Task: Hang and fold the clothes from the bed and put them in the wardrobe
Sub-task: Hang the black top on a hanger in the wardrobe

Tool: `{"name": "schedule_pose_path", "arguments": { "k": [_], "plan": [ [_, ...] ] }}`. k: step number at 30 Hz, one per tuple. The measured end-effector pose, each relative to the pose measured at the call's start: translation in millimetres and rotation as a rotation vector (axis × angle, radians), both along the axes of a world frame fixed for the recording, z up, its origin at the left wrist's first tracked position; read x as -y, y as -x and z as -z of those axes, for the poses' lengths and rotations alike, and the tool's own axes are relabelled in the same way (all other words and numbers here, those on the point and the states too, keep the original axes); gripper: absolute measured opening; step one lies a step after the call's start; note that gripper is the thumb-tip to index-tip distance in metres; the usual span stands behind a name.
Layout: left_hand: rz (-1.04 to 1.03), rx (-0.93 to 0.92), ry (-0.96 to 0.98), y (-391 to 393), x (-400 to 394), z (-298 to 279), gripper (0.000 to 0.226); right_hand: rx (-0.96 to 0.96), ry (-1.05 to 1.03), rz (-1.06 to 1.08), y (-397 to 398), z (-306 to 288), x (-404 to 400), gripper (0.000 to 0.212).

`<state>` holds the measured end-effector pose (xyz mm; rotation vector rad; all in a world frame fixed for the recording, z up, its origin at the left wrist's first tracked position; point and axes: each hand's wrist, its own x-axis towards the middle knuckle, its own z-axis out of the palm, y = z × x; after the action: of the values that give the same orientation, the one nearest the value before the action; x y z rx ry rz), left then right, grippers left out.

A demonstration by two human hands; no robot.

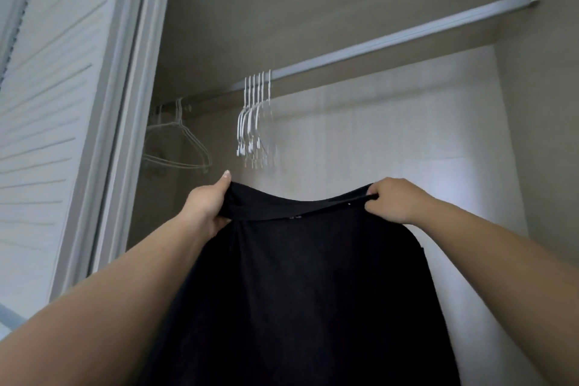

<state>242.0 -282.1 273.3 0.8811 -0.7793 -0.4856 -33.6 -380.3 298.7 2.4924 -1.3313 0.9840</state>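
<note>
A black garment [307, 285] hangs in front of me inside the open wardrobe, held up by its top edge. My left hand [208, 204] grips the left end of that edge, thumb up. My right hand [391, 200] pinches the right end. The cloth drops out of the frame at the bottom. Above it runs the silver hanging rail [376, 44], sloping up to the right. A bunch of several empty white hangers [255, 122] hangs on the rail just above and between my hands. A single thin wire hanger [178, 147] hangs further left.
The slatted white sliding door [47, 122] and its frame stand close on the left. The wardrobe's pale back wall [407, 135] and right side wall [545, 135] enclose the space. The rail to the right of the hanger bunch carries nothing.
</note>
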Motion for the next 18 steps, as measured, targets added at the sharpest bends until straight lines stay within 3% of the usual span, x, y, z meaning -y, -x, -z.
{"name": "schedule_pose_path", "arguments": {
  "k": [4, 7, 9, 12, 15, 18],
  "plan": [
    [0.211, -0.182, 0.145, -8, 8, -10, 0.031, -0.006, -0.223, -0.135, -17, -18, 5, 0.011],
    [0.255, -0.222, 0.214, -15, 13, -19, 0.022, -0.026, -0.438, -0.258, -21, -34, 4, 0.023],
    [0.268, -0.229, 0.241, -17, 13, -24, 0.022, 0.033, -0.399, -0.328, -31, -47, 3, 0.022],
    [0.245, -0.198, 0.246, -25, 19, -29, 0.024, 0.327, -0.167, -0.440, -67, -71, -7, 0.022],
    [0.206, -0.148, 0.228, -36, 24, -32, 0.032, 0.553, -0.049, -0.509, -115, -98, -19, 0.051],
    [0.189, -0.107, 0.229, -42, 23, -36, 0.033, 0.602, -0.069, -0.506, -157, -121, -29, 0.070]
  ]
}}
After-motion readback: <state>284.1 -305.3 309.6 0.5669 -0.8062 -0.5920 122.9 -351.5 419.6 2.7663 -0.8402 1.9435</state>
